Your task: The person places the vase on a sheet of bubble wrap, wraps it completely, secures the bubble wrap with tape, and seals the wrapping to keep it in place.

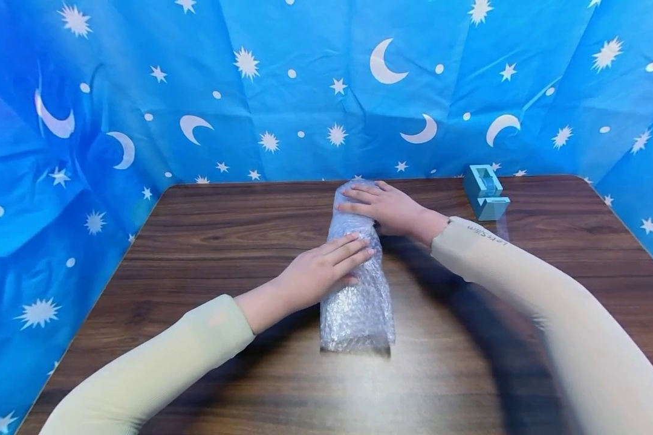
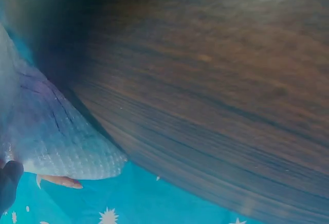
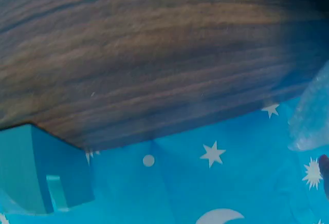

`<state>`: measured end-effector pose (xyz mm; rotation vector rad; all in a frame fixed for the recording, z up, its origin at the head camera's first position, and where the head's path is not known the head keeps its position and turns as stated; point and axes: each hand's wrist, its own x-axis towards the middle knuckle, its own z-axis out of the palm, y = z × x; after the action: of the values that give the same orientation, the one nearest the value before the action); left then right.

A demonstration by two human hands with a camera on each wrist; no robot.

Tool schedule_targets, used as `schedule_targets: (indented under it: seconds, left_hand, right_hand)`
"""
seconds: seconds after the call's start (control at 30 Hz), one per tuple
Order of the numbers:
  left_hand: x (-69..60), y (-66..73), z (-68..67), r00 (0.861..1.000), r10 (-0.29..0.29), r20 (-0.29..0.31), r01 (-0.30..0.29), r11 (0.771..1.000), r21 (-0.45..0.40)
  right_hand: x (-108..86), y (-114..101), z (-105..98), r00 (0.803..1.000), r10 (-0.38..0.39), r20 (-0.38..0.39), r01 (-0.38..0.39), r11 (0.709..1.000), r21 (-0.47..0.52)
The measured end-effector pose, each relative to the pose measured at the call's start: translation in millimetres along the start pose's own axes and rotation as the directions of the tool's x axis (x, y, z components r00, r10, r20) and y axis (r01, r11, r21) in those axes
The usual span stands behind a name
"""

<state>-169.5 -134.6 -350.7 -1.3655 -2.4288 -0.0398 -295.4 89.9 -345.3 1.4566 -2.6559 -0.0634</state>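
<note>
A long bundle of clear bubble wrap [image 1: 356, 314] lies on the table, its far end close to the back edge. Whatever the wrap covers cannot be made out. Across its middle rests my left hand [image 1: 318, 272], fingers straight and pointing right. Near the far end my right hand [image 1: 389, 208] lies over the top and right side, fingers extended. In the left wrist view the bubble wrap [image 2: 67, 136] fills the left side, with a fingertip [image 2: 61, 181] beyond it. Only a sliver of the wrap [image 3: 314, 116] shows in the right wrist view.
A teal tape dispenser [image 1: 487, 193] stands at the back right of the dark wooden table [image 1: 223, 241], a strip of clear tape hanging from it. The dispenser [image 3: 46, 167] also appears in the right wrist view. Blue cloth [image 1: 305, 90] with moons and stars hangs around the table.
</note>
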Motion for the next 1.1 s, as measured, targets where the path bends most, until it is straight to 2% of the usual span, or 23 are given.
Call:
schedule_targets:
  seconds: [0.13, 0.23, 0.5, 0.63, 0.8, 0.97, 1.1]
  left_hand:
    - [-4.5, 0.2, 0.8, 0.999, -0.026, -0.037, 0.026, 1.0, -0.001]
    - [-4.7, 1.6, 1.7, 0.997, -0.047, -0.067, 0.046, 0.999, -0.018]
    - [5.2, 9.1, 7.3, 0.99, -0.099, -0.105, 0.094, 0.994, -0.055]
    - [8.5, 10.7, 9.4, 0.993, -0.089, -0.08, 0.085, 0.995, -0.054]
    - [4.1, 11.2, 9.4, 0.999, -0.034, -0.025, 0.035, 0.999, 0.031]
    - [4.7, 13.1, 10.8, 0.999, 0.009, -0.046, -0.005, 0.997, 0.075]
    - [8.3, 12.9, 9.1, 0.999, -0.012, -0.044, 0.015, 0.998, 0.066]
  right_hand:
    - [3.6, -2.4, 6.5, 0.998, -0.018, -0.056, 0.019, 1.0, 0.016]
    - [6.6, -1.4, 7.9, 0.998, -0.032, -0.061, 0.032, 0.999, 0.0]
    - [6.2, 4.6, -0.3, 0.999, -0.024, 0.029, 0.026, 0.998, -0.053]
    - [3.2, 7.5, -3.6, 0.998, 0.001, 0.058, 0.003, 0.997, -0.071]
    - [-0.9, 8.1, -7.8, 0.997, 0.02, 0.068, -0.015, 0.996, -0.085]
    - [-12.4, -1.4, -16.3, 0.998, 0.05, 0.043, -0.047, 0.995, -0.083]
    - [-35.5, -15.1, -20.6, 0.999, 0.042, -0.003, -0.042, 0.999, -0.032]
